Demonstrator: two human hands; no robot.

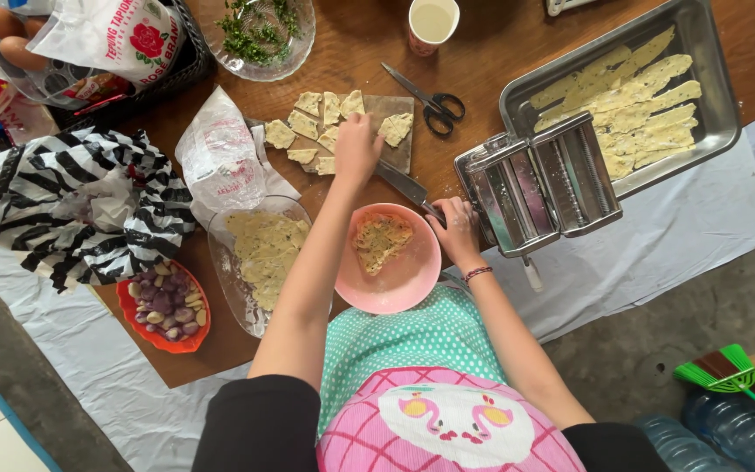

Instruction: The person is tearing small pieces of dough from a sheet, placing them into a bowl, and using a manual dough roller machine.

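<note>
My left hand (356,149) reaches onto a wooden cutting board (399,156), its fingers curled down on a pale herb-flecked dough piece (332,140) among several cut pieces. My right hand (456,229) grips the dark handle of a knife (404,184); the blade lies slanted across the board's near corner. A pink bowl (356,293) with a lump of dough stands just in front of me, between my arms. Touching my right hand's far side is a metal pasta roller (539,183).
A steel tray (714,122) holds several flat dough strips. A glass bowl (225,271) of dough sheets, an orange bowl of shallots (166,306), black scissors (434,105), a cup (432,22), a herb dish (259,35), a striped bag (72,205) and a white bag (220,153) crowd the table.
</note>
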